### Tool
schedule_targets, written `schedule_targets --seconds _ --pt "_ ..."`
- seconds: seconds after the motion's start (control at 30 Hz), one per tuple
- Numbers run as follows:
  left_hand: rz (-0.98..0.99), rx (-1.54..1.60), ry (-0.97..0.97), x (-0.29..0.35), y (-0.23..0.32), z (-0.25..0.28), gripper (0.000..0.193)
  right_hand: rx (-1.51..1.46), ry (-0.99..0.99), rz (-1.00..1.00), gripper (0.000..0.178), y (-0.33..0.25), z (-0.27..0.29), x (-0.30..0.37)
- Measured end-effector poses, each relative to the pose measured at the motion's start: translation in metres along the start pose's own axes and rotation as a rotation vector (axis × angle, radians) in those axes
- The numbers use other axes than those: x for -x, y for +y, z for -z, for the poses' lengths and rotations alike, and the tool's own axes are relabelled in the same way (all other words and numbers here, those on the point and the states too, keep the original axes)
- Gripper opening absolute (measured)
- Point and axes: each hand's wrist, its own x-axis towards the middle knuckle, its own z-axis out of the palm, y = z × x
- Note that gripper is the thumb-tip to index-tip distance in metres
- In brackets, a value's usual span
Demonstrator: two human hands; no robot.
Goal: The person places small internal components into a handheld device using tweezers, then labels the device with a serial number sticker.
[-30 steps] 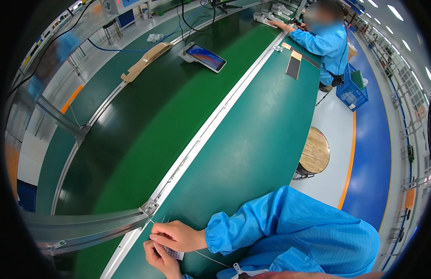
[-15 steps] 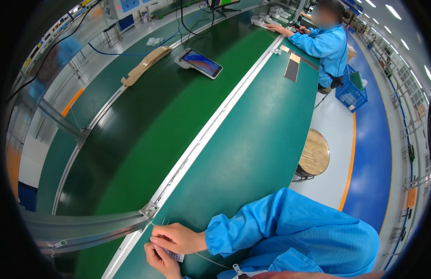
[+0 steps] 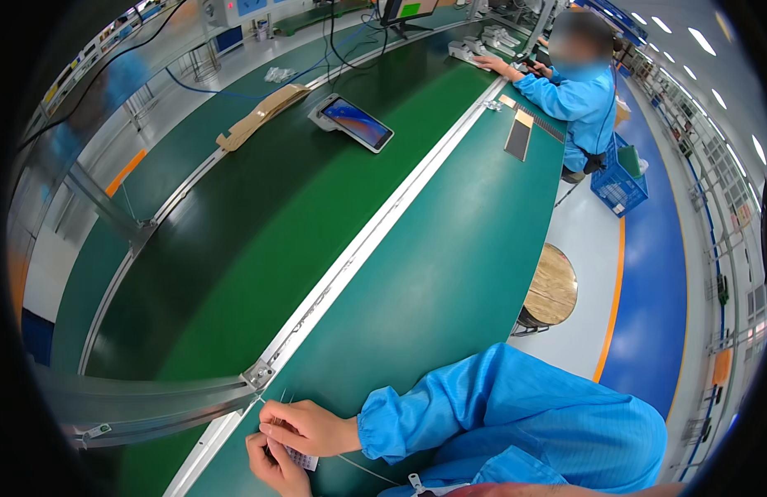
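Observation:
At the near left of the bench, my two hands are together beside the metal bracket. My right hand (image 3: 310,428) is closed, its fingertips pressed together over my left hand. Whatever those fingers pinch is hidden. Below it, my left hand (image 3: 276,469) has its fingers curled around a small white printed sheet (image 3: 304,460), whose patterned corner shows under the right palm. A thin pale cord (image 3: 363,469) runs along the bench by my right sleeve. Farther off, a white handheld terminal with a lit screen (image 3: 354,122) lies on the green conveyor belt (image 3: 259,273).
A metal post (image 3: 176,406) joins the white rail (image 3: 342,273) left of my hands. Brown cardboard (image 3: 262,118) lies at the belt's far side. A co-worker in blue (image 3: 565,99) sits at the far right, near a blue crate (image 3: 622,186). A round stool (image 3: 551,286) stands beside the bench.
The view has shifted slightly, so the hands appear a little farther left. They remain together around the printed sheet, with little change in grip.

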Motion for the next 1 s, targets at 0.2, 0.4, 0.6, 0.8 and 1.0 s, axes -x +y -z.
schedule_targets --seconds 0.2,0.4,0.6,0.8,1.0 --pt "0.034 0.164 0.059 0.006 -0.017 -0.011 0.021 0.0 0.003 0.051 0.013 0.008 -0.003 0.003" --pt "0.021 0.123 0.058 0.005 -0.026 -0.009 0.016 -0.035 0.045 -0.035 0.021 0.005 -0.009 0.008" --pt "-0.131 0.172 0.094 -0.005 -0.028 -0.006 0.039 -0.105 0.225 0.133 0.038 0.014 0.005 -0.006" --pt "-0.109 -0.256 0.078 0.004 -0.025 -0.003 0.058 -0.121 0.134 0.115 0.032 0.012 0.027 -0.01" --pt "-0.166 -0.119 0.101 0.004 -0.024 -0.004 0.038 0.011 0.148 0.161 0.052 0.005 0.023 0.005"
